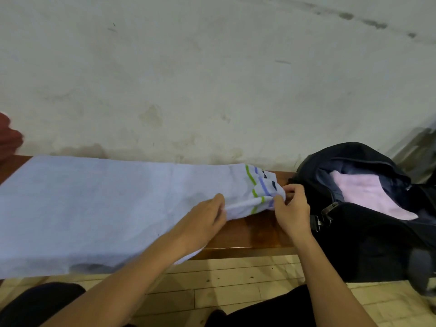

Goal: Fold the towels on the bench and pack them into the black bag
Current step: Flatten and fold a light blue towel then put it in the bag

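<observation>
Wooden bench [250,234]: blue towel [94,208]; black bag [354,232]

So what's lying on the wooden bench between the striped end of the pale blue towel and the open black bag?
Only the right hand, pinching the pale blue towel's striped corner; otherwise bare brown wooden bench up to the open black bag, seen in the head view.

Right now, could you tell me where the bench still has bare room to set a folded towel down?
Only one bare strip of bench shows: between the blue towel's striped end and the black bag, in front of both hands. Left of it, the towel covers the bench. The bag already holds a pink towel.
</observation>
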Demonstrator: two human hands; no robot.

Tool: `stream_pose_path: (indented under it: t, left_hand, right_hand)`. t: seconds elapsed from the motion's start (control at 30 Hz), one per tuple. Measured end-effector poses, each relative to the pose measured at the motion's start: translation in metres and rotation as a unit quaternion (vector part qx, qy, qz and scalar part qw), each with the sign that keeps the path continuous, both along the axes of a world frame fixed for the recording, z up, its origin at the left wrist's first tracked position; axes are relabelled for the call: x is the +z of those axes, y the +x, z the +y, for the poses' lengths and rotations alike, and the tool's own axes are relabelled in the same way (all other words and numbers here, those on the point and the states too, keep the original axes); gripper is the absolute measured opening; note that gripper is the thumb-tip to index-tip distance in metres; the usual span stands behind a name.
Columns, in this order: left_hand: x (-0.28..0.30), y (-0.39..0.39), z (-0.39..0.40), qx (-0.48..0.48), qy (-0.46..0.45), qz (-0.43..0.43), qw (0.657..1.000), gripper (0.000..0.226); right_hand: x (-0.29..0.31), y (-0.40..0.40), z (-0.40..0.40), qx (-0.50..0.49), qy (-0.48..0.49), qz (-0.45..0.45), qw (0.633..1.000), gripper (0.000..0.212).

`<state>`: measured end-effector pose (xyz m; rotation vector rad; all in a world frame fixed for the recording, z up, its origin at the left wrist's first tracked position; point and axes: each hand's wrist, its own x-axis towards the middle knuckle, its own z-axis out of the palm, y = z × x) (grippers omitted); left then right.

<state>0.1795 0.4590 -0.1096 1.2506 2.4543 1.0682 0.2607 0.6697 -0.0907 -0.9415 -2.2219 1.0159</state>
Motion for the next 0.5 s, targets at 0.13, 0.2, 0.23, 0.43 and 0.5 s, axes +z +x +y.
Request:
stream_pose_path:
  t: [0.13, 0.2, 0.23, 0.43, 0.5]
  left_hand:
    - [0.003, -0.013, 0.000, 0.089, 0.086, -0.051, 0.991, 0.011]
    - [0.003, -0.016, 0.001, 0.114, 0.102, -0.094, 0.984, 0.011]
    - [0.003, -0.016, 0.002, 0.119, 0.100, -0.113, 0.981, 0.012]
    - [0.001, -0.020, -0.004, 0.114, 0.059, -0.139, 0.982, 0.009]
    - [0.000, -0.022, -0.007, 0.098, 0.005, -0.075, 0.992, 0.013]
  right_hand:
    - [0.003, -0.003, 0.000, -0.025, -0.074, 0.093, 0.993, 0.014]
    - [0.002, -0.003, 0.001, -0.042, -0.075, 0.086, 0.993, 0.016]
    - [0.000, -0.002, 0.003, -0.047, -0.065, 0.077, 0.994, 0.016]
    - [0.004, 0.009, 0.015, -0.050, -0.004, -0.040, 0.998, 0.016]
    - [0.006, 0.009, 0.016, -0.045, 0.050, -0.062, 0.996, 0.015]
